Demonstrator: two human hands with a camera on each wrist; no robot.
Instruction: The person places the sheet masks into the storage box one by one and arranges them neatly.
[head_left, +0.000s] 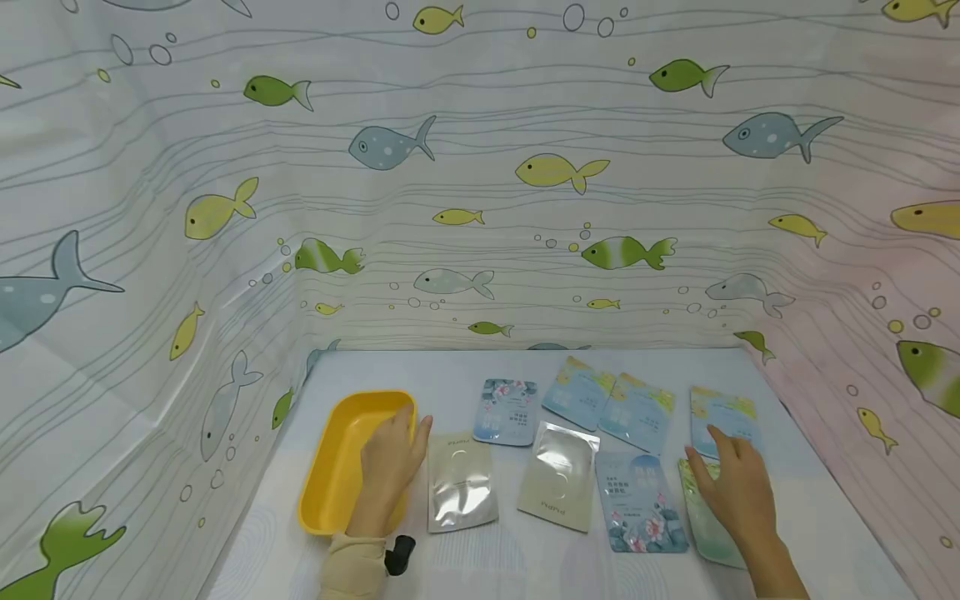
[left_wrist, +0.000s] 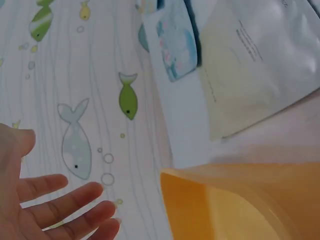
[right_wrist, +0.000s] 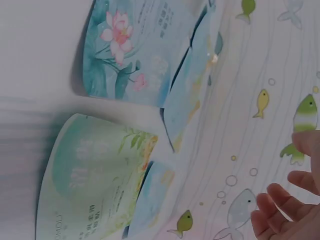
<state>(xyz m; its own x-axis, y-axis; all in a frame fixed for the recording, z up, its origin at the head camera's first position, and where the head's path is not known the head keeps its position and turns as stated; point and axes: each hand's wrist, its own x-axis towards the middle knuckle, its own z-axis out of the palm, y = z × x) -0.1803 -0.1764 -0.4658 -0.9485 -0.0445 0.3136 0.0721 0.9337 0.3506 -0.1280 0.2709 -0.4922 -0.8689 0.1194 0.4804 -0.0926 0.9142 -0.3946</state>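
My left hand (head_left: 392, 454) is above the right rim of a yellow plastic basin (head_left: 333, 467), with its fingers loosely spread and holding nothing. In the left wrist view, the fingers (left_wrist: 70, 205) are apart from the basin's edge. Over on the right, my right hand (head_left: 738, 483) hovers above a green sachet (head_left: 708, 521) and just below a blue-and-yellow sachet (head_left: 723, 412). The fingers of that hand (right_wrist: 285, 205) are relaxed and grip nothing in the right wrist view. A blue lotus-print sachet (head_left: 643, 504) lies to its left.
Two beige-silver sachets (head_left: 461, 483) (head_left: 558, 479) lie flat in the middle of the table. Behind them are another lotus sachet (head_left: 506, 410) and two blue-and-yellow sachets (head_left: 577, 392) (head_left: 637, 410), side by side. A fish-print curtain (head_left: 487, 208) encloses the back and sides.
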